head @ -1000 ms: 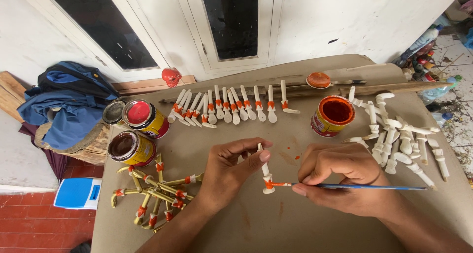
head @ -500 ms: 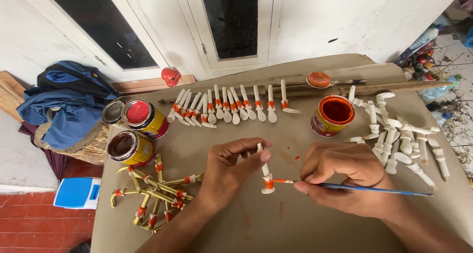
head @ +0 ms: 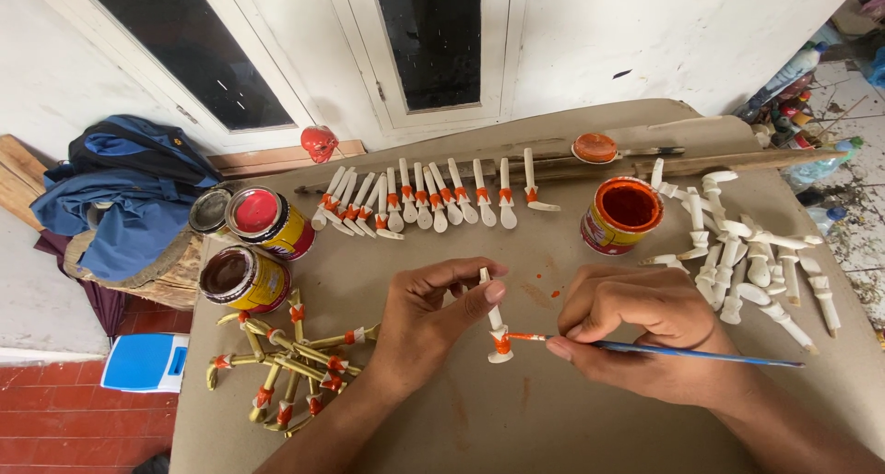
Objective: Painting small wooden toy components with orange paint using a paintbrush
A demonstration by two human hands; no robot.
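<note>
Centrally, piece in hand: a small pale carved wooden spoon-shaped stick (head: pixel 494 319) stands upright on the brown cardboard-covered table (head: pixel 553 419), foot down, near the middle.
Left hand (head: pixel 426 319): thumb and forefinger pinch the top of the stick, the other fingers curled beneath.
Right hand (head: pixel 636 331): fingers pressed together around a thin blue-handled paintbrush (head: pixel 682 351), its orange tip touching the stick's lower neck, where an orange band shows.
Handling: the stick looks light, stiff and thin, likely easy to snap or tip; the bare top, away from the wet paint, seems the safe hold.
Open tin: a round can of orange paint (head: pixel 621 215) sits far right of the hands, its wrapper white and red.
Left tins: a yellow-labelled can of red paint (head: pixel 268 219) and a yellow-labelled can of dark brown paint (head: pixel 241 278) stand at the left edge.
Banded row: a line of pale sticks with orange bands (head: pixel 424 197) lies at the far side.
Unpainted heap: bare pale sticks (head: pixel 751 257) lie at right.
Near left: yellow sticks with red-and-white bands (head: pixel 286 363) lie piled.
</note>
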